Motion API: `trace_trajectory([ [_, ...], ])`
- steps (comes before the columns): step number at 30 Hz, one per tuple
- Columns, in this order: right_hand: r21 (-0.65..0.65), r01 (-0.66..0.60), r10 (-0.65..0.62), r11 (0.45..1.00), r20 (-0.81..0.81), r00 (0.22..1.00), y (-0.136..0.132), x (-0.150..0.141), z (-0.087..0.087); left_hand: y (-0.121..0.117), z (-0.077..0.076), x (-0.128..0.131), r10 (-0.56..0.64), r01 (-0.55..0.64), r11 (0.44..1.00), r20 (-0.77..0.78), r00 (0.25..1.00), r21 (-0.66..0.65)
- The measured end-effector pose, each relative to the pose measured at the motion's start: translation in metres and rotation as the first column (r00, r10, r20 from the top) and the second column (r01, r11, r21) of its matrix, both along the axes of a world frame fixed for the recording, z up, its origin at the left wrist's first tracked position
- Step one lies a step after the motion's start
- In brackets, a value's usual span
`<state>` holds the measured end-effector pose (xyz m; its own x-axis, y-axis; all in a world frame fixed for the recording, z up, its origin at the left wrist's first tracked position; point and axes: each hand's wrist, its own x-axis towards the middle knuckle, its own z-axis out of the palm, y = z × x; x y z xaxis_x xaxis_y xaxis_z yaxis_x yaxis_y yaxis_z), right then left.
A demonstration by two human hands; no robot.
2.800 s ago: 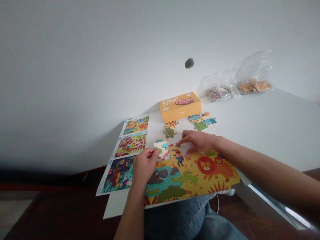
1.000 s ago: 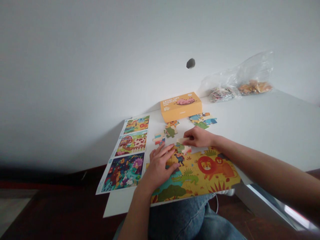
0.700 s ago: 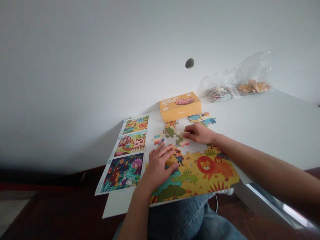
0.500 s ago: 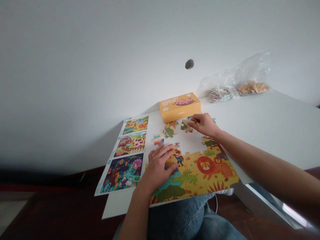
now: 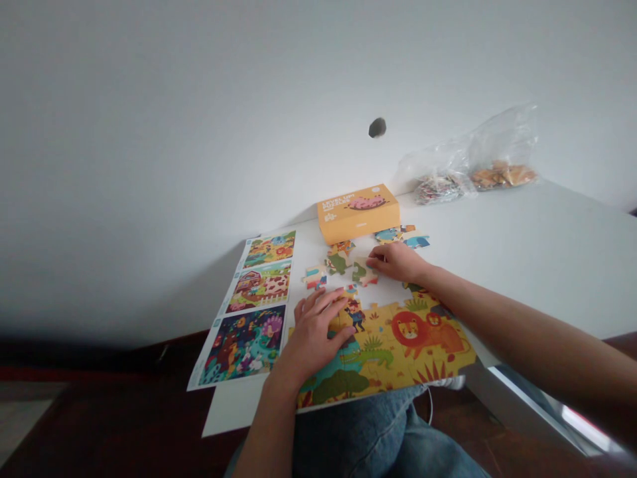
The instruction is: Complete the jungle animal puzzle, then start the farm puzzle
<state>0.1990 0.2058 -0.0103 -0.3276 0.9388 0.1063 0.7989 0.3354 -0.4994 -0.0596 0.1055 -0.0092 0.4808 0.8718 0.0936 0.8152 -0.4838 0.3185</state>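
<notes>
My right hand (image 5: 398,260) pinches a puzzle piece (image 5: 364,273) with green, cream and red on it, above the gap along the far side of the partly joined jigsaw puzzle (image 5: 383,358). Lions, a crocodile and a small figure show on the joined part. Fingers spread, my left hand (image 5: 316,335) lies flat on the puzzle's left side. Just beyond its fingertips is a loose piece with blue and red (image 5: 314,276). Another loose green piece (image 5: 337,262) and an orange one (image 5: 342,247) lie left of the held piece.
A yellow puzzle box (image 5: 359,216) stands against the wall. More loose blue pieces (image 5: 415,239) lie right of it. Clear bags of pieces (image 5: 502,175) sit at the back right. A picture sheet (image 5: 249,318) with three scenes overhangs the white table's left edge.
My right hand has moved nearer and slightly left with the puzzle piece, uncovering the blue pieces by the box. My left hand has stayed almost still.
</notes>
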Motion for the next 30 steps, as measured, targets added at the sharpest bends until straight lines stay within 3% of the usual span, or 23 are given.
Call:
trace_trajectory([
  [11,0.109,0.112,-0.122,0.988,0.096,0.988,0.008,0.002,0.001,0.0,0.001,0.0,0.003,-0.003,1.0,0.013,1.0,0.001],
  [14,0.176,0.299,-0.324,0.938,0.133,0.937,0.009,0.016,0.007,0.0,0.001,0.0,0.0,0.0,1.0,0.014,1.0,0.002],
  [17,0.132,0.502,-0.518,0.855,0.27,0.812,0.009,0.033,0.011,0.0,0.0,0.0,-0.002,0.002,1.0,0.012,1.0,0.005],
  [20,0.023,0.543,-0.512,0.839,0.367,0.776,0.01,0.043,0.012,0.0,0.0,0.0,-0.006,0.006,1.0,0.01,1.0,0.0],
  [25,-0.021,0.558,-0.512,0.829,0.371,0.775,0.014,0.045,0.011,0.0,0.001,0.0,-0.012,0.012,1.0,0.024,1.0,0.004],
  [30,-0.039,0.543,-0.526,0.839,0.198,0.827,0.018,0.049,0.015,0.0,0.002,0.0,-0.01,0.01,1.0,0.025,1.0,0.001],
])
